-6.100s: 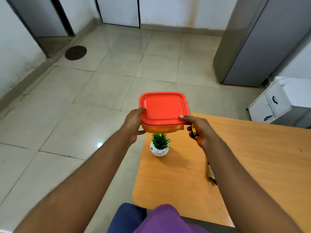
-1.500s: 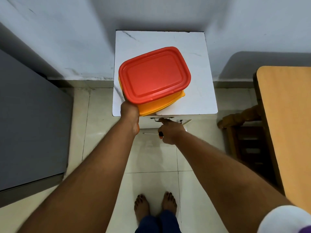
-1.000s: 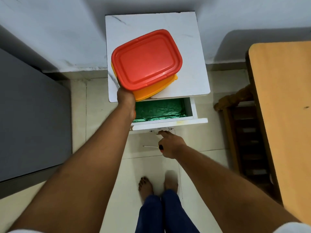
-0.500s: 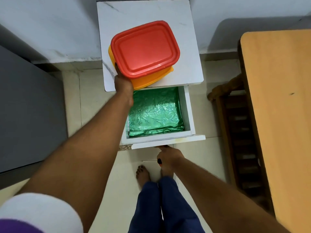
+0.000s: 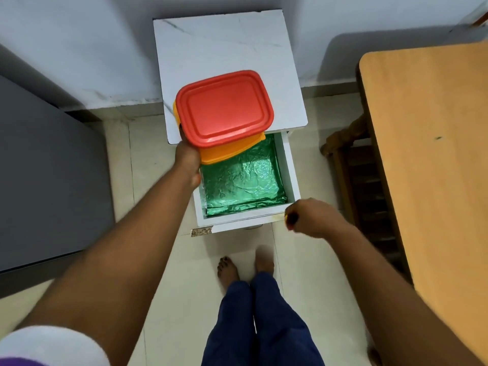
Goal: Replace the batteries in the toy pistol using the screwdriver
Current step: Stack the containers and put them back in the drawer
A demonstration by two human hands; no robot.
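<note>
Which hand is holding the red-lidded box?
The left hand grips the box at its near left corner, above the open drawer. The right hand is apart from it, by the drawer's front right corner, curled round something small.

White cabinet (image 5: pixel 227 48), top drawer (image 5: pixel 289 170) open, green foil liner (image 5: pixel 245 186) inside; tiled floor (image 5: pixel 148 159).

Red lid (image 5: pixel 224 108), orange box (image 5: pixel 227 153), crinkled green drawer lining (image 5: pixel 243 180), marbled white cabinet top (image 5: pixel 221 46)
</note>
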